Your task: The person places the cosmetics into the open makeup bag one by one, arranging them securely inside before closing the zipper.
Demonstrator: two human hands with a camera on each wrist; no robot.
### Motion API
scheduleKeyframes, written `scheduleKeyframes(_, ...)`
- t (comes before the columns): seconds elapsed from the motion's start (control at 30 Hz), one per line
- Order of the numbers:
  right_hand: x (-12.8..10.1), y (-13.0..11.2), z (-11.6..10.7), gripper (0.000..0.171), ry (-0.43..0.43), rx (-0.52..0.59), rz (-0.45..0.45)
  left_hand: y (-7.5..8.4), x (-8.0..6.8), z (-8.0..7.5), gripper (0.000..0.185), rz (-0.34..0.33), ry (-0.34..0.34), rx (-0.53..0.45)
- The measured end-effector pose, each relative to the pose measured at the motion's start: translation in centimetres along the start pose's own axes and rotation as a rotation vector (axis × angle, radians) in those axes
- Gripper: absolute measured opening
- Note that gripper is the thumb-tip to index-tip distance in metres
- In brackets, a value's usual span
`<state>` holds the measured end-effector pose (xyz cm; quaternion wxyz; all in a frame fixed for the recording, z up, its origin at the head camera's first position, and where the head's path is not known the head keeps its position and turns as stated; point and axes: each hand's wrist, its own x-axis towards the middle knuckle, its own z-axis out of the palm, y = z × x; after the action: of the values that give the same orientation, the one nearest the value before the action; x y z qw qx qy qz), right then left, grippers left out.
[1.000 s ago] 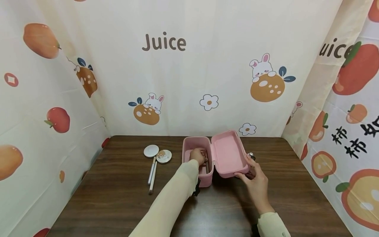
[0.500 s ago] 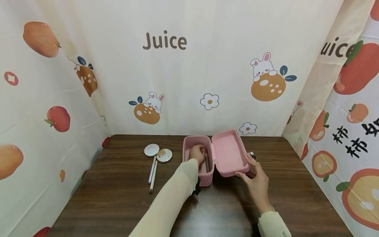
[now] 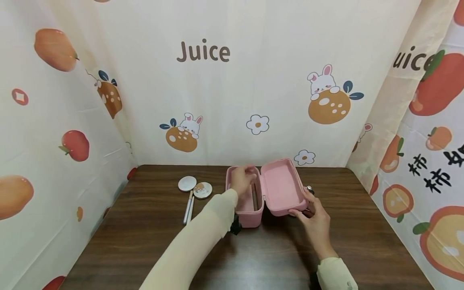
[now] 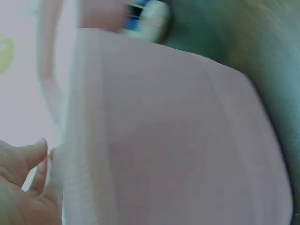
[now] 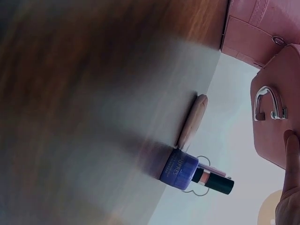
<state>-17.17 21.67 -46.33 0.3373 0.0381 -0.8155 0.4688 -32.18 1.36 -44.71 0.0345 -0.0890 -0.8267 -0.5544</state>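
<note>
A pink case stands open in the middle of the dark wooden table, its base [image 3: 243, 215] on the left and its lid [image 3: 282, 187] leaning to the right. My left hand [image 3: 242, 179] hovers over the back of the base with relaxed fingers [image 4: 28, 180] and nothing visible in it. A thin brush [image 3: 254, 196] lies inside the base. My right hand [image 3: 308, 213] pinches the lid's near right corner, thumb on the rim and fingers [image 5: 289, 187] behind the lid. A metal ring [image 5: 269, 103] sits on the lid's outer face.
Two round compacts [image 3: 187, 183] [image 3: 202, 190] and two thin brushes [image 3: 189, 207] lie left of the case. Behind the lid stand a blue jar [image 5: 179, 168], a lipstick tube [image 5: 213, 180] and a beige pad [image 5: 191, 121]. Printed cloth walls enclose three sides of the table.
My left hand has risen out of the case base and moved toward its back edge; the brush stays in the base. My right hand keeps its hold on the lid.
</note>
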Motion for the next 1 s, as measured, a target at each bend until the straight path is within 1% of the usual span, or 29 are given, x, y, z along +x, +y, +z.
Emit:
scheduleKeyframes(0.03, 0.0, 0.0, 0.0, 0.068, -0.002, 0.003, 0.001, 0.2, 0.1, -0.8, 0.033, 0.021, 0.006, -0.008)
scheduleKeyframes(0.1, 0.0, 0.0, 0.1, 0.068, -0.006, 0.012, -0.001, 0.2, 0.3, -2.6, 0.031, 0.040, 0.027, -0.060)
scheduleKeyframes(0.2, -0.1, 0.0, 0.3, 0.067, -0.005, 0.022, -0.007, -0.7, 0.4, -5.8, 0.028, 0.060, 0.111, -0.090)
scheduleKeyframes(0.27, -0.1, 0.1, 0.3, 0.067, 0.000, 0.023, -0.016, -1.9, 0.1, -8.1, 0.027, 0.065, 0.179, -0.096)
scheduleKeyframes(0.3, -0.1, 0.1, 0.4, 0.067, 0.002, 0.022, -0.022, -2.6, -0.1, -9.2, 0.027, 0.063, 0.210, -0.085)
scheduleKeyframes(0.37, -0.1, 0.3, 0.4, 0.067, 0.006, 0.019, -0.029, -4.4, -0.9, -11.4, 0.027, 0.056, 0.248, -0.025)
scheduleKeyframes(0.43, -0.1, 0.4, 0.4, 0.067, 0.010, 0.017, -0.035, -6.4, -1.9, -13.2, 0.027, 0.019, 0.261, 0.044)
scheduleKeyframes(0.5, 0.0, 0.4, 0.3, 0.067, 0.013, 0.013, -0.036, -8.4, -2.9, -14.4, 0.027, -0.020, 0.262, 0.149)
scheduleKeyframes(0.57, 0.0, 0.3, 0.2, 0.067, 0.018, 0.015, -0.030, -10.1, -3.8, -15.2, 0.027, -0.059, 0.266, 0.246)
scheduleKeyframes(0.63, 0.0, 0.2, 0.2, 0.068, 0.021, 0.021, -0.030, -11.4, -4.5, -15.7, 0.025, -0.096, 0.273, 0.334)
scheduleKeyframes(0.73, 0.1, 0.2, 0.1, 0.067, 0.023, 0.030, -0.022, -12.9, -5.4, -16.1, 0.024, -0.131, 0.264, 0.412)
scheduleKeyframes(0.87, 0.1, 0.2, 0.1, 0.066, 0.021, 0.029, -0.019, -14.1, -6.1, -16.2, 0.025, -0.159, 0.203, 0.479)
scheduleKeyframes(1.0, 0.0, 0.4, 0.1, 0.066, 0.013, 0.038, -0.022, -14.5, -6.4, -16.0, 0.029, -0.203, 0.147, 0.527)
